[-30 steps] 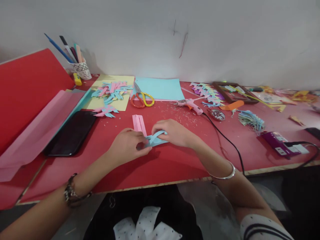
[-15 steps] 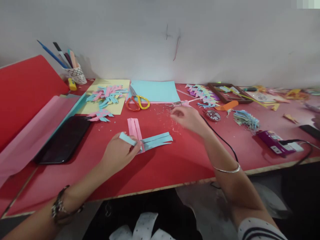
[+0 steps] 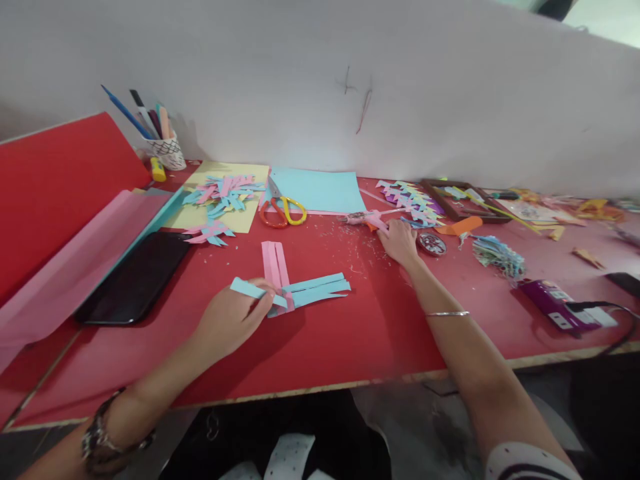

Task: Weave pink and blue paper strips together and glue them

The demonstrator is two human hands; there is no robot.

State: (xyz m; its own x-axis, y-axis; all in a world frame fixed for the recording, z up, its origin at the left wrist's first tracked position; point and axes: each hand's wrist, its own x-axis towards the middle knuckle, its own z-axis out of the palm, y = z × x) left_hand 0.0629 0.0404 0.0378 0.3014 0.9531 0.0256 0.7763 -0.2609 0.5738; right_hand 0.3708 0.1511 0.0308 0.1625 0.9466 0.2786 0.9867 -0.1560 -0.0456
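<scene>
My left hand (image 3: 235,313) pinches a woven piece of paper strips at its left side. Pink strips (image 3: 276,267) stick up from it, light blue strips (image 3: 320,288) run off to the right, and one blue strip (image 3: 245,289) is folded over toward my fingers. Further back on the red table, my right hand (image 3: 401,242) has its fingers curled at the handle of a pink hot glue gun (image 3: 371,219). The nozzle points left, with a glue stick out at the rear. My fingers partly hide the handle.
Scissors (image 3: 283,208) lie before a blue sheet (image 3: 320,189). Cut strips (image 3: 225,193) are heaped on yellow paper (image 3: 240,221). A black phone (image 3: 137,280) is at left; a round tin (image 3: 432,244), tassels (image 3: 497,255) and a purple power strip (image 3: 555,303) are at right.
My right hand has moved right and down onto the handle of the hot glue gun. My left hand still holds the woven strips. The camera view has shifted slightly.
</scene>
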